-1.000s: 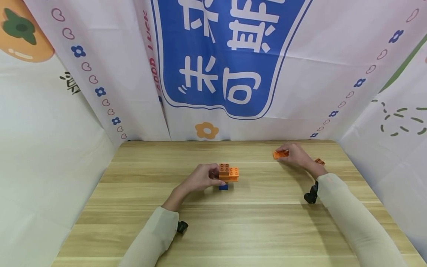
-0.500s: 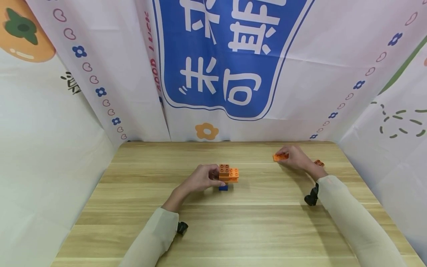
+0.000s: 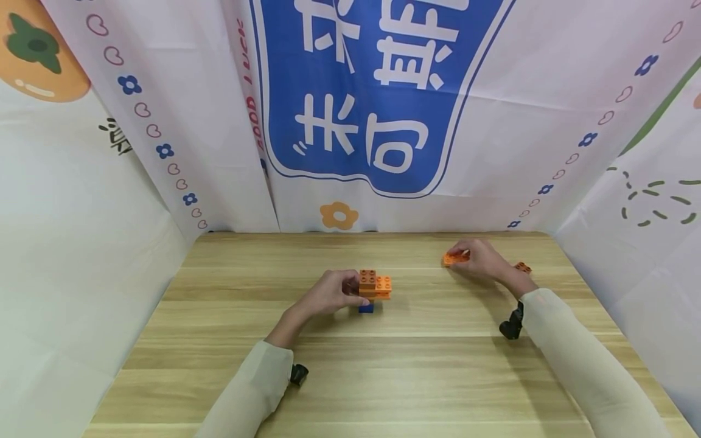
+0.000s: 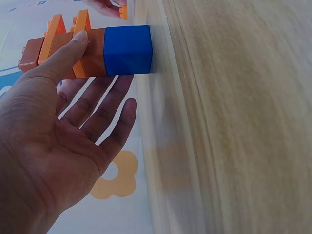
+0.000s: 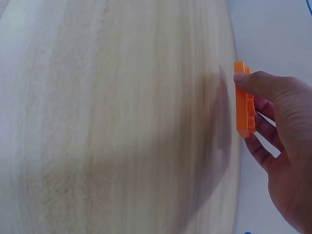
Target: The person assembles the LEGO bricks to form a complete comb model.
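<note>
My left hand [image 3: 330, 292] grips a stack of toy building bricks [image 3: 368, 281] near the middle of the table, thumb on one side and fingers on the other. In the left wrist view a blue brick [image 4: 128, 49] forms the base, with brown bricks and two thin orange plates [image 4: 51, 39] above it. The orange plates jut out to the right in the head view. At the far right my right hand [image 3: 482, 261] pinches a flat orange building brick [image 5: 242, 109] with studs, its thumb across the smooth face. The right wrist view has that brick on edge, studs toward the palm.
A brown brick [image 3: 523, 267] lies on the wooden table [image 3: 427, 377] just beyond the right wrist. Printed white cloth [image 3: 493, 182] hangs behind the table's far edge and along both sides.
My right hand has shifted slightly left with the orange brick, which now looks more tilted. The left hand and the stack hold nearly the same place.
</note>
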`<state>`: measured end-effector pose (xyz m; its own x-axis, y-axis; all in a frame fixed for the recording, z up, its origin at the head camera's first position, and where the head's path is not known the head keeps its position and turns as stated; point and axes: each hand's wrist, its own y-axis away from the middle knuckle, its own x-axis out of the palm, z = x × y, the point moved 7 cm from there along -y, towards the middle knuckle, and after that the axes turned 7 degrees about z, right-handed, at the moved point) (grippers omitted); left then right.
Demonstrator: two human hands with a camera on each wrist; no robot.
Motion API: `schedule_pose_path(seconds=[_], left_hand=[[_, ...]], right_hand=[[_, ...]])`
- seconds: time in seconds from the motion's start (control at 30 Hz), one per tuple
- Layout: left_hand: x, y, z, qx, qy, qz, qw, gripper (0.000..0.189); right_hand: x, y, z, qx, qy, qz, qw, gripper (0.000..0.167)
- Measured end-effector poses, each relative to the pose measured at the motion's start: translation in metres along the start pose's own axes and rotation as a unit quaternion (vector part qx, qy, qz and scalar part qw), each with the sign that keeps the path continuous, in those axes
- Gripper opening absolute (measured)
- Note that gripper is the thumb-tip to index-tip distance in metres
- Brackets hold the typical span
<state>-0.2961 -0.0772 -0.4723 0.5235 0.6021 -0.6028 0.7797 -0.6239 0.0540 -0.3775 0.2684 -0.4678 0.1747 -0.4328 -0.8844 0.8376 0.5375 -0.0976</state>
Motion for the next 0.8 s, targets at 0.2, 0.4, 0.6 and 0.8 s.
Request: schedule_pose_path(seconds=[0.2,0.4,0.6,0.8], left_hand=[[0.0,0.001,-0.001,0.001,0.002,0.0,1.0,0.023],[0.0,0.001,-0.001,-0.007,0.005,-0.001,1.0,0.022],[0.0,0.001,-0.002,-0.009,0.003,0.0,1.0,0.022],[-0.001,0.0,-0.003,-0.009,-0.004,-0.003,0.9999,0.022]], right_hand=[[-0.002,-0.001,0.008,-0.002,0.006,0.001,1.0,0.029],[-0.005,-0.001,0.018,-0.011,0.001,-0.002,0.9999,0.029],[-0.008,-0.003,0.027,-0.027,0.003,-0.011,0.9996,0.029],[-0.011,-0.003,0.038,-0.037,0.001,-0.011,0.9993,0.03]])
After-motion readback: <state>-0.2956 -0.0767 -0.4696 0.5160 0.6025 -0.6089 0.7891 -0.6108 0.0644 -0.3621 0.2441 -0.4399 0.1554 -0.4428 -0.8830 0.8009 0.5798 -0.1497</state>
